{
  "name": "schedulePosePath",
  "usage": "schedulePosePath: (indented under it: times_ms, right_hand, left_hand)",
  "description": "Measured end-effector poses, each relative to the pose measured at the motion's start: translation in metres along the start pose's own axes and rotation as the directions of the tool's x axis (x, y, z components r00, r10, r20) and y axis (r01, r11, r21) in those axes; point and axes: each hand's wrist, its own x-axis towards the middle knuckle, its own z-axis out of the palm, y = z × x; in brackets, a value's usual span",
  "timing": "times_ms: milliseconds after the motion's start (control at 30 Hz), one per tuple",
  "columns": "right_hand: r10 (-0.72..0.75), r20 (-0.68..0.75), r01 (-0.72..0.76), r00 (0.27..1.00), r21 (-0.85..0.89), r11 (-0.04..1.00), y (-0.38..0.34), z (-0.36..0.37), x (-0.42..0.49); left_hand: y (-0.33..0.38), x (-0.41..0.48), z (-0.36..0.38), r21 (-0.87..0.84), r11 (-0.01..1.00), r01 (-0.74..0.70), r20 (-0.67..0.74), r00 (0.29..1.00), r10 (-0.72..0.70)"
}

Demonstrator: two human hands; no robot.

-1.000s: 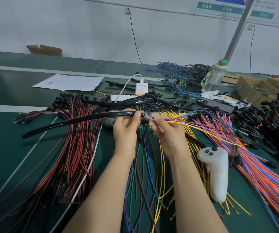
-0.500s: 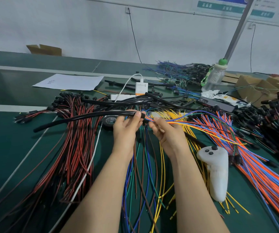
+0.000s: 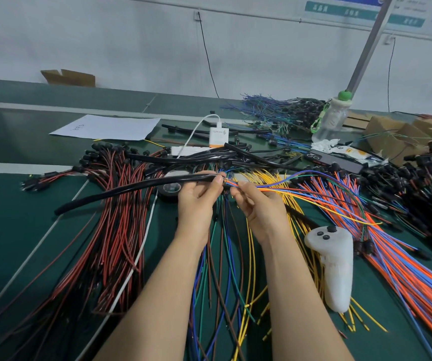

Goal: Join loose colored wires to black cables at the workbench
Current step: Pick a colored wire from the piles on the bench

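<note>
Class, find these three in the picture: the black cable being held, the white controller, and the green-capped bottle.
black cable (image 3: 131, 188), head view, middle of its length.
white controller (image 3: 338, 269), head view, on its handle.
green-capped bottle (image 3: 332, 119), head view, on its clear body.

Paper sheet (image 3: 105, 127) lay toward workbench (image 3: 14, 230) far-left edge; charger (image 3: 218, 136) right of it; bottle (image 3: 332, 118) farther right; controller (image 3: 334, 267) near front edge, atop loose wires (image 3: 264, 178).
</note>
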Motion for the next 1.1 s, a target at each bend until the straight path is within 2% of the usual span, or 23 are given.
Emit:
schedulePosePath:
  times_ms: [433,600,767,933,1100]
  right_hand:
    - [-0.011,0.043,0.014,0.999,-0.061,0.998,-0.0015,-0.0008,-0.0001]
    - [-0.059,0.121,0.073,0.991,-0.110,0.991,-0.0018,-0.0030,-0.0011]
    - [-0.053,0.100,0.060,0.994,-0.065,0.996,-0.0025,-0.0037,-0.0004]
    - [-0.047,0.079,0.051,0.996,-0.043,0.998,-0.0065,-0.0024,-0.0040]
    - [-0.042,0.053,0.044,0.998,-0.040,0.998,-0.0063,-0.0017,-0.0043]
  left_hand:
    - [-0.0032,0.0016,-0.0016,0.011,1.000,-0.005,-0.020,1.000,0.005]
    - [-0.0010,0.0012,-0.0005,-0.019,0.999,0.051,0.013,0.999,-0.050]
    - [0.0004,0.0002,0.0002,-0.038,0.992,0.117,0.070,0.991,-0.115]
    - [0.0024,0.0014,-0.0013,-0.133,0.965,0.225,0.045,0.974,-0.221]
    - [0.0012,0.0012,0.0005,-0.096,0.970,0.222,0.048,0.975,-0.218]
